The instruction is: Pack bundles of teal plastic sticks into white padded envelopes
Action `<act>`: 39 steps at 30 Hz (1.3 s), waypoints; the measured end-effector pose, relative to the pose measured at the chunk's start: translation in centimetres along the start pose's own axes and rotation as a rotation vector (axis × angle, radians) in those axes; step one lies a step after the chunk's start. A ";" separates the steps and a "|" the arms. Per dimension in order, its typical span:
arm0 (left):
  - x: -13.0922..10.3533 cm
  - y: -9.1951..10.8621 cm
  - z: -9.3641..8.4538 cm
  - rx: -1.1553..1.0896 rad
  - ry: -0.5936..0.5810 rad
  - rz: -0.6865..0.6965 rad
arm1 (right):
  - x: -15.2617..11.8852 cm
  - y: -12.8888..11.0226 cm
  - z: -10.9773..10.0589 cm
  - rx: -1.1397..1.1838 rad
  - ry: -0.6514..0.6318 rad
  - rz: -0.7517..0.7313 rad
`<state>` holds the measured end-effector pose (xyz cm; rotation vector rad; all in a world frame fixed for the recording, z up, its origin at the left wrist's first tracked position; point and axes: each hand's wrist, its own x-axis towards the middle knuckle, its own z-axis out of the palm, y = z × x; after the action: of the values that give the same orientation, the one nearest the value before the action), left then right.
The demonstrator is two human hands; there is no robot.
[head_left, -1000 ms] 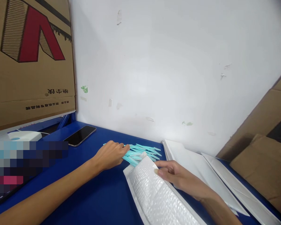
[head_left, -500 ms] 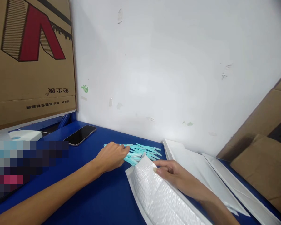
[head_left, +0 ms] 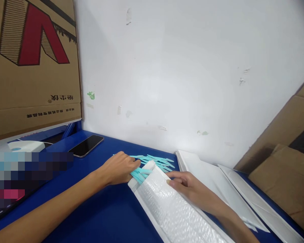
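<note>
My left hand [head_left: 121,168] is closed on a bunch of turquoise strips [head_left: 139,173], whose ends reach into the mouth of a white bubble mailer [head_left: 172,202]. With fingers and thumb, my right hand [head_left: 183,182] pinches the mailer's right edge near its opening. The mailer lies at a slant, its mouth toward the upper left. Behind both hands, more turquoise strips [head_left: 160,161] lie spread on the blue table [head_left: 98,206]. What is inside the mailer is hidden.
A phone [head_left: 86,146] lies at the table's back left, near a white device [head_left: 27,146]. White mailers [head_left: 210,172] are stacked at right. A printed carton [head_left: 38,81] stands at left, brown cardboard [head_left: 286,179] at far right. A white wall rises behind.
The mailer's mouth has shifted left and opened around the strips' ends. The strips in my left hand now tilt down into it. My right hand has barely moved.
</note>
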<state>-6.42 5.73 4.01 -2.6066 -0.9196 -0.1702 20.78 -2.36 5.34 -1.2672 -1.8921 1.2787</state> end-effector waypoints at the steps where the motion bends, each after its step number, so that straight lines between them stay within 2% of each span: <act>1: 0.0 0.1 0.0 -0.006 -0.010 0.004 | 0.0 -0.1 0.1 -0.007 0.002 -0.009; 13: -0.3 0.2 0.6 0.006 -0.027 -0.020 | -0.3 -0.6 0.0 -0.045 -0.008 -0.037; 25: -0.3 1.3 0.9 0.074 0.046 0.181 | 0.6 0.7 1.8 -0.100 0.023 -0.018; 30: -0.2 1.9 1.3 0.052 0.019 0.250 | 1.1 1.8 3.2 -0.029 0.010 -0.028; 33: 0.0 2.0 1.4 0.087 0.015 0.215 | 1.4 2.4 3.9 0.056 -0.002 -0.026; 39: 0.2 1.6 1.7 0.090 0.011 -0.016 | 1.9 3.5 4.3 0.151 0.027 0.011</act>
<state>-5.26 5.38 1.99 -2.5138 -0.9233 -0.1437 17.96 -2.06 0.24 -1.2116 -1.7377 1.3752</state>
